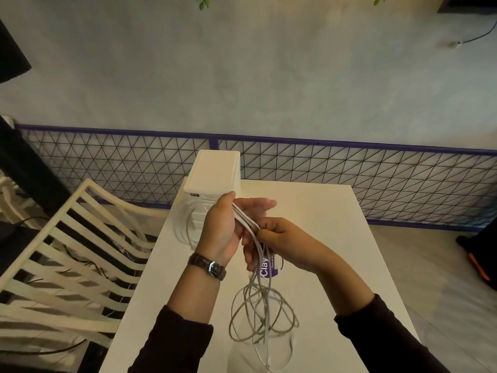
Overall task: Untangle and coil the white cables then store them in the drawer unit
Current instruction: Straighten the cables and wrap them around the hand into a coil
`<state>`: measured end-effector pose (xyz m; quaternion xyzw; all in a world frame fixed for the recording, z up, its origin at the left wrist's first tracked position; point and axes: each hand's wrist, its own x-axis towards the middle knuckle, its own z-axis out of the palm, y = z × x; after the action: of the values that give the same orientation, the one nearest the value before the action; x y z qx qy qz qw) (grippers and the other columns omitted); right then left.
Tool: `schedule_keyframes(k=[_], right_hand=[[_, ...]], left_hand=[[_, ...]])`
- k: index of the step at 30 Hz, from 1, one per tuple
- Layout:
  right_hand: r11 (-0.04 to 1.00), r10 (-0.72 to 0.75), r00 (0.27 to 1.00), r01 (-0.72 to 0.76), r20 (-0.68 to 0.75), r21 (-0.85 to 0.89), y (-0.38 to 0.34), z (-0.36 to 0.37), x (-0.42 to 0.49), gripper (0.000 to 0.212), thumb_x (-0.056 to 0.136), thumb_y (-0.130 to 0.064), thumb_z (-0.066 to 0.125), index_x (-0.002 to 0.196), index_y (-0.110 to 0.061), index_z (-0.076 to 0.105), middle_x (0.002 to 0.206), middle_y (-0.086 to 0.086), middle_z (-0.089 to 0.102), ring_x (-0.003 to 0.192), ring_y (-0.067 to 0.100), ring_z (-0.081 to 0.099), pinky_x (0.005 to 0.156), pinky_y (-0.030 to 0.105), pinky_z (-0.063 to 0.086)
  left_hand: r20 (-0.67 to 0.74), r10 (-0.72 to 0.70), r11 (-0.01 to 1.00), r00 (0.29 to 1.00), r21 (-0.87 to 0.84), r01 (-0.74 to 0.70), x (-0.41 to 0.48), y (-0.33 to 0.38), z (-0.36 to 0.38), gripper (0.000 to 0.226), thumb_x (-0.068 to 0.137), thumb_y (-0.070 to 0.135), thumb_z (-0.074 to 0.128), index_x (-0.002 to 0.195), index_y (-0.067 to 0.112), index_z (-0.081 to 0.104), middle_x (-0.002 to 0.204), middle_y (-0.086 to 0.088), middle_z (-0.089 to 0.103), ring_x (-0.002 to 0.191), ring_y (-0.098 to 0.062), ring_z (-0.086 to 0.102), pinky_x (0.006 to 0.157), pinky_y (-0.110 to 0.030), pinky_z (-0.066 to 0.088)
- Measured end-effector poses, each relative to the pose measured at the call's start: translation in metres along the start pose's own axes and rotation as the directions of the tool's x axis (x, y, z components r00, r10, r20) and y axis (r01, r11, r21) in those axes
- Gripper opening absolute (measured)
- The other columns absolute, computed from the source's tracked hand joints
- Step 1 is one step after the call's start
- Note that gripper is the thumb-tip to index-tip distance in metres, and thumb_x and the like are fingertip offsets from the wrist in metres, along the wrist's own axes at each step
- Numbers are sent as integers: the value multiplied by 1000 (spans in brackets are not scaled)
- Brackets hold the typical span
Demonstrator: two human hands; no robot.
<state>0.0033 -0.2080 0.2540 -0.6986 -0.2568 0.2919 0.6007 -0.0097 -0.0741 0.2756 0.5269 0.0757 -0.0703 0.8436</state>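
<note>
Limp, light loops of thin white cable [254,285] dangle at six o'clock; above, the left hand [223,227] pins gathered strands under its thumb and the right hand [279,238] pinches them. Probably best gripped at that bundle.

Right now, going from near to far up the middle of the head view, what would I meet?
Dangling white cables → purple label → right hand → drawer unit → wire-mesh railing → wall.

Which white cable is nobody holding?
The coiled cable beside the drawer unit: no hand touches it. The tangled cable is held by the left hand and right hand, its loops hanging down.
</note>
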Motion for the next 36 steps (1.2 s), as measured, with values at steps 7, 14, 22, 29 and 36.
schedule_keyframes(k=[7,14,22,29,36], right_hand=[[968,30,992,-59,-124,-244,-1,-7,7,24,84,5,45,78,-12,61,71,6,66,71,24,64,74,34,48],[908,120,973,-187,-195,-375,19,-22,9,11,87,-5,53,84,-15,59,72,-2,68,72,18,67,75,33,56],[896,152,964,-227,-218,-381,51,-53,-4,27,81,-7,69,88,-17,45,74,-4,65,63,9,61,61,24,50],[959,123,989,-141,-86,-247,70,-48,-11,6,86,-11,64,90,-14,60,94,12,66,85,20,63,72,22,49],[874,229,971,-237,-71,-424,87,-49,-19,16,82,-22,70,95,-15,74,107,4,62,87,9,55,71,14,43]], left_hand=[[-23,-83,887,996,-458,64,1,8,0,55,100,20,25,72,2,69,89,-17,73,100,-28,65,104,-43,35],[-73,-133,705,988,-708,42,4,8,-26,29,82,10,43,54,12,48,37,3,45,46,-14,62,85,-49,47],[-40,-97,677,995,-735,37,6,21,-56,37,72,7,36,36,16,40,27,5,28,34,-5,45,76,-19,40],[-78,-159,540,984,-842,20,20,25,-70,38,73,5,38,37,14,37,28,5,31,30,-8,44,74,-21,40],[-78,-222,522,972,-851,51,26,20,-76,35,76,5,39,42,15,36,30,5,32,29,-8,42,72,-23,41]])
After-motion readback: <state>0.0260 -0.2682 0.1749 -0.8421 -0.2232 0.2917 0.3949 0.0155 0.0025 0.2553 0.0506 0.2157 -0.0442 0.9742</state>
